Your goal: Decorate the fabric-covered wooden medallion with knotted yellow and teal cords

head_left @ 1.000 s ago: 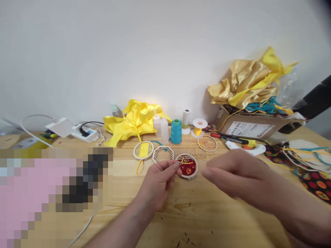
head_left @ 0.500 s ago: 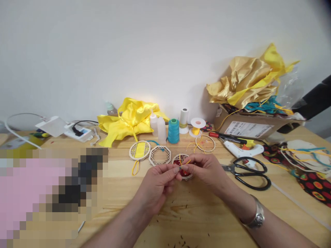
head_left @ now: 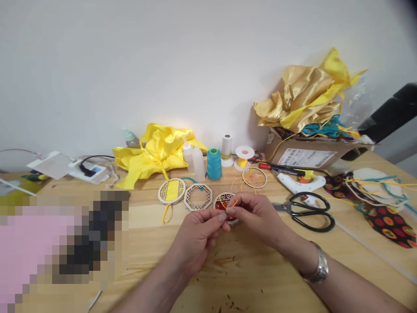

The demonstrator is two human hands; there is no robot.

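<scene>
Thumb and forefinger of my left hand (head_left: 200,230) are closed in a pinch, meeting the fingertips of my right hand (head_left: 257,215), which is also pinched. Between them is a thin yellow cord (head_left: 223,203); the exact spot where they grip it is hidden by the fingers. Just behind and below the fingertips lies a round wooden lattice frame (head_left: 217,201) backed with dark red patterned fabric, partly covered by my hands. To its left are an octagonal wooden frame (head_left: 186,198) and a round frame with yellow fabric (head_left: 171,190) and a yellow cord loop.
Black-handled scissors (head_left: 295,213) and a white glue gun (head_left: 301,186) lie to the right. Behind stand a teal thread cone (head_left: 214,165), squeeze bottles (head_left: 198,163) and a yellow spool (head_left: 244,153). A cardboard box (head_left: 276,150) holds fabric. Another person's pixelated pink sleeve (head_left: 35,248) is at left.
The view has shifted slightly, so the table items sit a little further left. Both hands stay pinched together at the cord, with only small finger movement.
</scene>
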